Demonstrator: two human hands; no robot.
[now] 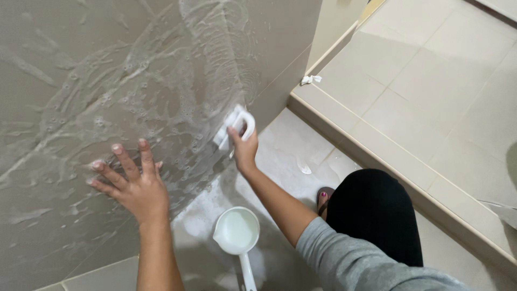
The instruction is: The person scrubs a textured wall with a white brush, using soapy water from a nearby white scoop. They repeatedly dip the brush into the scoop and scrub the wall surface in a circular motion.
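A white scrubbing brush [235, 126] with a looped handle is gripped by the right hand [245, 151], whose fingers are closed through and around the handle, and its bristle side is pressed against the soapy wall [64, 64]. The brush is found low on the wall, close to the corner where the tiled surface meets the floor. The left hand [132, 186] is laid flat on the same wall, to the left of the brush and well apart from it, with its fingers spread and nothing held in it. Swirls and streaks of white foam [210, 48] are seen over most of the grey-beige wall tile, thickest above the brush. A white plastic dipper [236, 231] with a long handle is set on the wet floor [291, 145] below and between the two arms, and a pale, milky liquid is held in its bowl. The right arm is covered to the elbow by a grey sleeve [350, 261], while the left forearm is bare. A knee in black fabric [374, 213] is bent beside the right arm, and part of a sandalled foot [324, 196] is glimpsed just beside it. A raised tiled step [388, 156] is seen running diagonally to the right, and a small crumpled white scrap [311, 80] is lying at its far end.
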